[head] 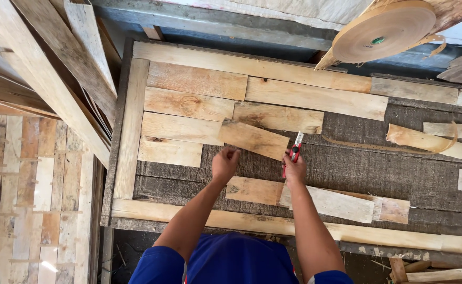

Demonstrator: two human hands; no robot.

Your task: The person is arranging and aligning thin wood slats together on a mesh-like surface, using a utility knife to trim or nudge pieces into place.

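A short wooden slat (254,139) lies tilted over a dark panel (378,173) framed by pale boards. My left hand (224,164) pinches its lower left edge. My right hand (294,171) touches the slat's right end and grips a red and white utility knife (294,151), blade end pointing up. Several slats (189,103) are laid in rows in the panel's upper left part. Two loose slats (254,190) lie just below my hands.
A large roll of tan edge banding (382,30) stands at the top right. Curled veneer strips and offcuts (425,140) lie on the right of the panel. Long planks (41,68) lean at the left over a slatted panel (31,200).
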